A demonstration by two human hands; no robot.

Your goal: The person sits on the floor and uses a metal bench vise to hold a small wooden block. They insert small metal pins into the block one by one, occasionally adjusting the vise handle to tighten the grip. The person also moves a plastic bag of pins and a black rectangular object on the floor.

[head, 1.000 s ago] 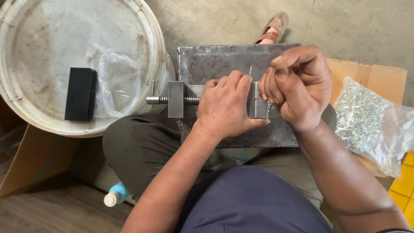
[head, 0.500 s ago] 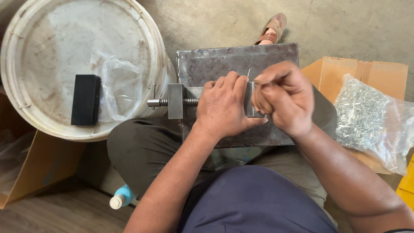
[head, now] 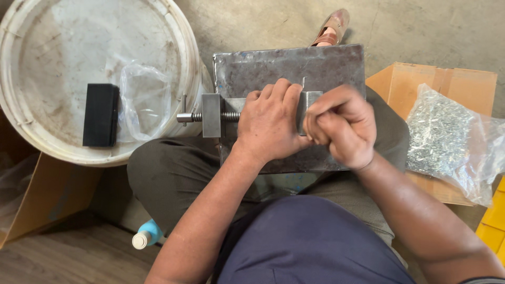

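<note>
A small metal vise (head: 211, 115) with a threaded screw sits on a grey steel plate (head: 289, 66) that rests across my lap. My left hand (head: 271, 123) lies over the middle of the vise and covers its jaws. My right hand (head: 339, 126) is curled into a fist against the vise's right block (head: 307, 100), fingers pinched together. What the fingers pinch is hidden. A thin metal piece (head: 303, 82) sticks up just above the block.
A white bucket lid (head: 63, 52) at the left carries a black block (head: 101, 114) and a clear plastic bag (head: 144, 100). A bag of small metal parts (head: 447, 142) lies on cardboard (head: 421, 84) at the right. A small bottle (head: 146, 235) lies by my left knee.
My right hand has dropped lower and closed tighter beside the vise's right block. My left hand has stayed on the vise.
</note>
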